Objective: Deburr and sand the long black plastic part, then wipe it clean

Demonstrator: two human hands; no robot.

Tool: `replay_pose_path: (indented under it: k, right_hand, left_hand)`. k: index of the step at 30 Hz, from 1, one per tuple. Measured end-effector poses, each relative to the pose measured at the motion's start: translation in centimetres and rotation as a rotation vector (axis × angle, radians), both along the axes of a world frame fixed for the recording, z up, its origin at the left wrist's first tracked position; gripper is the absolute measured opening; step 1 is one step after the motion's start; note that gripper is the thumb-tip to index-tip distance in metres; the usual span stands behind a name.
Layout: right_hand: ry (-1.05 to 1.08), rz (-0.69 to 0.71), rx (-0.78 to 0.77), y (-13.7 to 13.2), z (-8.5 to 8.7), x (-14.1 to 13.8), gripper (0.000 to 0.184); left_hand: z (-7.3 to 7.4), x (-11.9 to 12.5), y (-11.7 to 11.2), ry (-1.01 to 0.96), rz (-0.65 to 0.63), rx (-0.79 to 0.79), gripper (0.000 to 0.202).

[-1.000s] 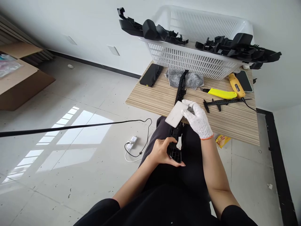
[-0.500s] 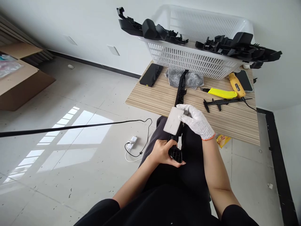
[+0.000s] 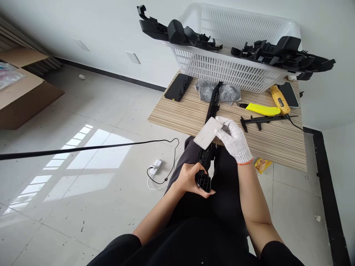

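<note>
Left hand (image 3: 191, 179) clenched round black strip (image 3: 213, 105); gloved right hand (image 3: 234, 138) gripping grey pad (image 3: 206, 133), possibly abrasive, slid back toward table (image 3: 177, 111): stroke reversing.

Left hand (image 3: 191, 179) bare, low centre, fingers curled tight in a grip, forearm coming in from 7 o'clock. Right hand (image 3: 234, 140) gloved, at 1 o'clock of the left, fingers pinched closed and pointing to 10 o'clock, forearm from 5 o'clock. Hands apart.
</note>
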State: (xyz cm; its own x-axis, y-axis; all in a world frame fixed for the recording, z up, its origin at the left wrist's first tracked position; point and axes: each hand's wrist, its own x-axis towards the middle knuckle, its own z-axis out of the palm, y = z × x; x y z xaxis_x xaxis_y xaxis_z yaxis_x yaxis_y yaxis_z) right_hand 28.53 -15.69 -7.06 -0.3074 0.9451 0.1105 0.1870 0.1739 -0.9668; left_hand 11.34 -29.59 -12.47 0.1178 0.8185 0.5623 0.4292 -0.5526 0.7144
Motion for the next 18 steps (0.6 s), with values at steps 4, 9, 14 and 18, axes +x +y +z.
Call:
replay_pose_path:
  k: [4,9,14,18]
  right_hand:
    - [0.02,0.123,-0.06,-0.06,0.02,0.01,0.045]
    - [0.008,-0.069,0.038,0.02,0.01,-0.03,0.043]
    - [0.018,0.069,-0.025,0.02,-0.04,0.08,0.041]
    - [0.029,-0.112,0.038,0.1,0.06,0.2,0.043]
  left_hand:
    - [-0.05,-0.11,0.01,-0.004,-0.015,0.005,0.047]
    - [-0.14,-0.2,0.0,0.017,-0.016,-0.042,0.049]
    - [-0.2,-0.16,0.05,0.031,-0.027,-0.032,0.05]
    - [-0.21,-0.22,0.02,0.004,-0.034,-0.031,0.049]
